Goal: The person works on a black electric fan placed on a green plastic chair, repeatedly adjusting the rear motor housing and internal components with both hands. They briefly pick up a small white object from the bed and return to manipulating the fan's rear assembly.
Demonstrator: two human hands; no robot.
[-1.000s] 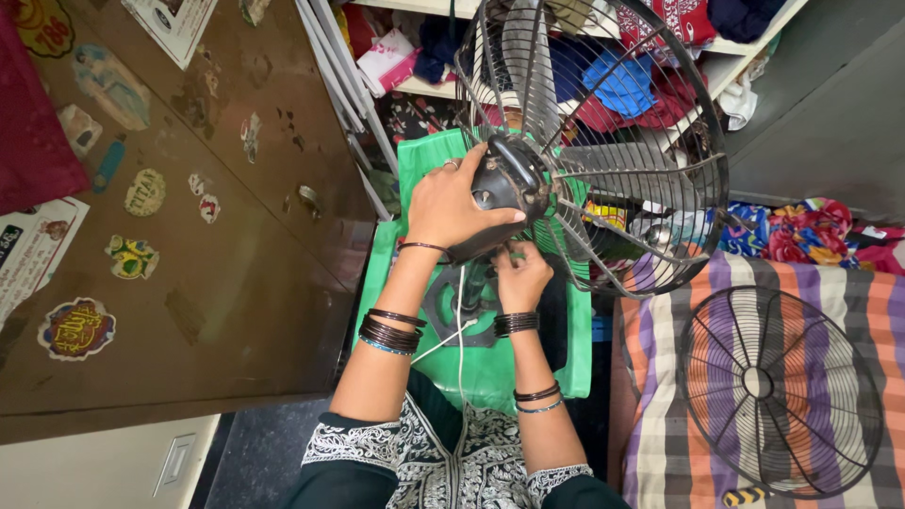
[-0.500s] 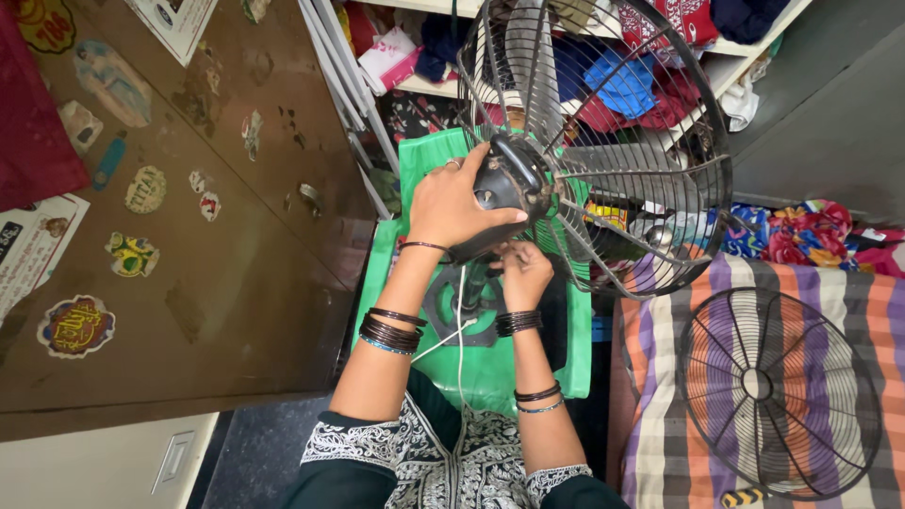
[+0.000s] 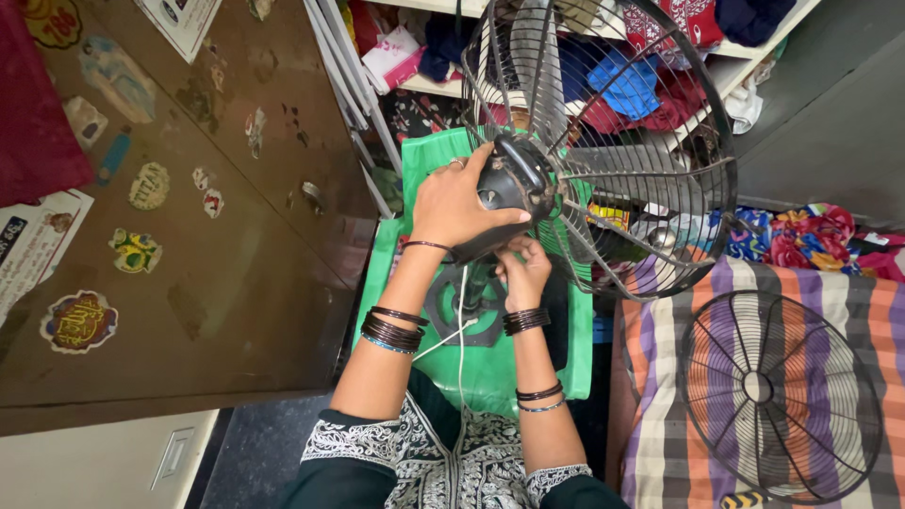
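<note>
A black table fan stands on a green plastic chair (image 3: 434,160), its motor housing (image 3: 514,179) tilted toward me. My left hand (image 3: 455,200) grips the back of the motor housing. Just under the housing, my right hand (image 3: 524,269) is closed on the fan's neck, its fingertips hidden. The rear wire cage (image 3: 622,141) is still fixed to the fan and points up and right. A white cord (image 3: 462,320) hangs down between my forearms over the fan's dark base (image 3: 476,311).
A loose front fan grille (image 3: 781,394) lies on a striped cloth at the right. A brown metal cupboard door with stickers (image 3: 170,226) fills the left. Shelves of folded clothes (image 3: 622,75) stand behind the fan.
The fan head has tipped slightly to the right with my left hand on it. My right hand stays under the housing.
</note>
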